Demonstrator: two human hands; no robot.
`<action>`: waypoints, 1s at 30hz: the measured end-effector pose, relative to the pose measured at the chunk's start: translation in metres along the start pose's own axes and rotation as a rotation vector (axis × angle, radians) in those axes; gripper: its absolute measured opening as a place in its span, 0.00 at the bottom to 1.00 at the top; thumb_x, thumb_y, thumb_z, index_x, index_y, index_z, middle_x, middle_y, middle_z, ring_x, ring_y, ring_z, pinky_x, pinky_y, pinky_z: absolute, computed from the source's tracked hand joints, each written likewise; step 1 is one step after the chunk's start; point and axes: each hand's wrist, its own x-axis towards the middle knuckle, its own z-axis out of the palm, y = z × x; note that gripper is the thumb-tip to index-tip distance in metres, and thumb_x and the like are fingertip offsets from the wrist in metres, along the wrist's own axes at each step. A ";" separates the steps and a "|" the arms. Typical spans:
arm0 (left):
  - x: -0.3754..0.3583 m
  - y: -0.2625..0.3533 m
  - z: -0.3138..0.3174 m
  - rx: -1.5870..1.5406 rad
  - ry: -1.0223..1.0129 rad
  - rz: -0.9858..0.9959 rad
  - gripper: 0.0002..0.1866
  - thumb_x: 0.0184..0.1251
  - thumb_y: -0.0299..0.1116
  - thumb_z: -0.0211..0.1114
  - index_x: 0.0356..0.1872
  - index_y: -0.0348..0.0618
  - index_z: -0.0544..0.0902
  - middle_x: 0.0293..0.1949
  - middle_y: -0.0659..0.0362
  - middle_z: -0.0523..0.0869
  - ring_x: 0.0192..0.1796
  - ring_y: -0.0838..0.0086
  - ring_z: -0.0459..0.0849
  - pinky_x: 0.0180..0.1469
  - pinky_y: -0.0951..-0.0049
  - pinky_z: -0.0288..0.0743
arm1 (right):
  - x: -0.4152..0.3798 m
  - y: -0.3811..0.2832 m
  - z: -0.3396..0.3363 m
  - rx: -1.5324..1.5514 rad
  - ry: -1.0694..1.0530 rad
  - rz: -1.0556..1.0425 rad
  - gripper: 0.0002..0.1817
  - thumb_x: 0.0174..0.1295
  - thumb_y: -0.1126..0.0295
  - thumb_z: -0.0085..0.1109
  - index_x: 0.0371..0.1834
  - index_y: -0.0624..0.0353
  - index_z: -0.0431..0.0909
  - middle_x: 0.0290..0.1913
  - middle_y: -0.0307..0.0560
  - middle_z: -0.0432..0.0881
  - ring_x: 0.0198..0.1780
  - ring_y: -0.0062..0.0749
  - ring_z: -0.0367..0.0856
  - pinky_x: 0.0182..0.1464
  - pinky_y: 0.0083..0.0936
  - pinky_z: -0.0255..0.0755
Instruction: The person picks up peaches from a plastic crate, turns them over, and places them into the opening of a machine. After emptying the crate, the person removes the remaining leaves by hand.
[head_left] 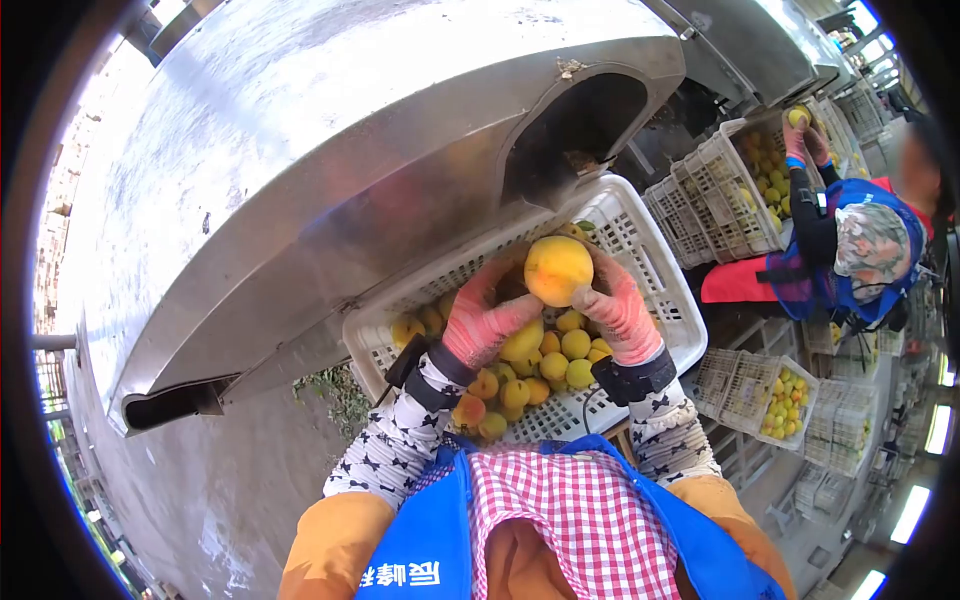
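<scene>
A large yellow peach [558, 270] is held up between my two gloved hands, over a white plastic crate [672, 285]. My left hand [488, 315], in a pink-and-white work glove, grips its left side with the thumb at its lower edge. On the other side my right hand [622, 312] has its thumb against the peach, and the fingers curl behind it, partly hidden. Below my hands, several yellow and reddish peaches [515, 393] lie in the crate. One large yellow peach [523, 341] shows just under my left thumb.
A big metal machine [400, 150] with a dark opening [575, 125] borders the crate's far side. To the right, a co-worker in a blue vest [875, 240] holds a yellow fruit over another crate [745, 190]. Stacked crates [745, 390] of fruit stand at the lower right.
</scene>
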 end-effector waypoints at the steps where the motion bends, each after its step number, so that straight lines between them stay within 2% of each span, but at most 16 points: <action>1: 0.001 0.003 0.000 0.040 -0.015 -0.010 0.34 0.58 0.35 0.72 0.66 0.37 0.71 0.55 0.54 0.79 0.56 0.73 0.77 0.63 0.69 0.69 | -0.001 -0.004 -0.007 -0.120 -0.018 -0.027 0.52 0.49 0.54 0.74 0.72 0.69 0.56 0.64 0.51 0.71 0.65 0.34 0.69 0.69 0.30 0.61; 5: 0.011 0.017 0.000 0.153 -0.094 0.045 0.30 0.58 0.33 0.72 0.62 0.37 0.74 0.53 0.56 0.80 0.54 0.73 0.79 0.60 0.68 0.72 | 0.006 -0.034 -0.010 -0.392 -0.060 -0.087 0.53 0.44 0.55 0.77 0.71 0.70 0.59 0.65 0.54 0.70 0.67 0.35 0.68 0.68 0.31 0.61; 6: 0.013 0.020 0.006 0.021 0.007 0.029 0.27 0.59 0.33 0.70 0.60 0.37 0.75 0.51 0.56 0.81 0.52 0.72 0.80 0.58 0.68 0.73 | 0.012 -0.041 -0.008 -0.457 -0.066 -0.088 0.52 0.43 0.57 0.77 0.71 0.69 0.60 0.66 0.56 0.70 0.67 0.37 0.69 0.68 0.31 0.63; 7: 0.016 0.024 0.010 -0.110 0.105 0.016 0.25 0.61 0.34 0.69 0.58 0.38 0.77 0.49 0.57 0.82 0.49 0.72 0.81 0.56 0.68 0.75 | 0.025 -0.035 -0.012 -0.795 0.064 -0.291 0.50 0.42 0.62 0.77 0.71 0.65 0.61 0.63 0.59 0.72 0.63 0.43 0.73 0.66 0.33 0.66; 8: 0.020 0.014 0.003 -0.105 0.093 0.030 0.25 0.61 0.34 0.69 0.58 0.38 0.77 0.49 0.57 0.82 0.49 0.72 0.81 0.56 0.68 0.75 | 0.040 -0.026 -0.010 -0.827 0.200 -0.445 0.50 0.40 0.64 0.77 0.70 0.62 0.63 0.58 0.60 0.73 0.58 0.51 0.75 0.62 0.37 0.69; 10: 0.023 -0.010 -0.015 -0.502 0.207 -0.087 0.21 0.65 0.36 0.64 0.57 0.38 0.77 0.46 0.53 0.83 0.48 0.67 0.84 0.50 0.66 0.80 | 0.068 -0.013 -0.001 -1.139 0.489 -0.521 0.50 0.42 0.58 0.76 0.70 0.62 0.62 0.56 0.61 0.73 0.54 0.55 0.75 0.59 0.39 0.72; 13: 0.011 -0.026 -0.025 -0.687 0.317 -0.234 0.17 0.67 0.36 0.59 0.52 0.36 0.78 0.44 0.52 0.84 0.46 0.63 0.84 0.48 0.61 0.82 | 0.095 0.011 0.002 -1.407 0.527 -0.557 0.47 0.46 0.58 0.74 0.68 0.68 0.62 0.55 0.63 0.73 0.52 0.57 0.76 0.55 0.37 0.73; 15: 0.004 -0.022 -0.023 -0.728 0.446 -0.274 0.15 0.67 0.35 0.58 0.50 0.36 0.78 0.44 0.53 0.84 0.46 0.59 0.84 0.54 0.57 0.80 | 0.101 0.013 -0.001 -1.395 0.545 -0.494 0.49 0.47 0.53 0.72 0.70 0.65 0.60 0.55 0.66 0.73 0.52 0.58 0.76 0.54 0.39 0.74; 16: 0.003 -0.023 -0.025 -0.728 0.464 -0.292 0.15 0.67 0.35 0.58 0.50 0.36 0.78 0.44 0.53 0.84 0.46 0.59 0.84 0.54 0.57 0.80 | 0.100 0.011 0.003 -1.386 0.562 -0.427 0.50 0.48 0.49 0.71 0.71 0.63 0.58 0.55 0.68 0.73 0.52 0.59 0.76 0.52 0.41 0.75; 18: 0.002 -0.030 -0.032 -0.915 0.411 -0.319 0.17 0.68 0.35 0.57 0.52 0.36 0.78 0.47 0.53 0.84 0.49 0.57 0.83 0.58 0.57 0.78 | 0.120 0.013 0.009 -1.416 0.568 -0.286 0.50 0.49 0.51 0.71 0.71 0.64 0.58 0.53 0.69 0.73 0.50 0.59 0.78 0.50 0.42 0.76; 21: 0.008 -0.037 -0.035 -0.952 0.416 -0.298 0.18 0.69 0.36 0.57 0.55 0.36 0.77 0.50 0.51 0.83 0.54 0.56 0.82 0.59 0.52 0.77 | 0.139 0.005 0.008 -1.460 0.619 -0.463 0.49 0.50 0.53 0.72 0.71 0.65 0.59 0.52 0.63 0.76 0.47 0.50 0.81 0.48 0.37 0.77; 23: 0.008 -0.029 -0.028 -0.927 0.415 -0.263 0.20 0.70 0.37 0.58 0.57 0.36 0.76 0.54 0.50 0.81 0.57 0.56 0.79 0.60 0.49 0.76 | 0.096 -0.023 0.013 -0.570 0.330 -0.397 0.46 0.50 0.54 0.73 0.70 0.65 0.62 0.50 0.57 0.78 0.44 0.39 0.82 0.47 0.32 0.77; 25: 0.004 -0.023 -0.026 -0.881 0.333 -0.181 0.20 0.70 0.37 0.58 0.58 0.37 0.76 0.55 0.50 0.80 0.58 0.57 0.79 0.62 0.50 0.74 | 0.061 -0.006 0.009 -0.775 0.314 -0.406 0.44 0.51 0.54 0.74 0.68 0.64 0.65 0.51 0.53 0.78 0.45 0.33 0.81 0.48 0.30 0.76; 26: 0.004 -0.020 -0.023 -0.833 0.237 -0.116 0.20 0.70 0.37 0.58 0.58 0.37 0.75 0.56 0.51 0.80 0.59 0.57 0.78 0.63 0.52 0.73 | 0.040 0.003 0.008 -0.753 0.186 -0.297 0.43 0.52 0.52 0.73 0.67 0.63 0.67 0.53 0.55 0.77 0.50 0.38 0.80 0.52 0.33 0.75; 27: 0.005 -0.015 -0.016 -0.834 0.235 -0.109 0.20 0.70 0.37 0.58 0.58 0.37 0.75 0.56 0.51 0.80 0.59 0.57 0.78 0.63 0.52 0.73 | 0.027 0.004 0.015 -0.909 0.075 -0.438 0.43 0.51 0.53 0.74 0.67 0.62 0.68 0.55 0.58 0.77 0.55 0.43 0.78 0.56 0.35 0.72; 30: 0.003 -0.007 0.000 -0.628 0.289 0.004 0.21 0.70 0.37 0.58 0.59 0.37 0.75 0.55 0.52 0.81 0.60 0.59 0.78 0.66 0.55 0.69 | 0.006 0.026 0.021 -0.994 0.081 -0.419 0.43 0.48 0.54 0.74 0.67 0.61 0.69 0.56 0.59 0.76 0.58 0.46 0.76 0.59 0.36 0.70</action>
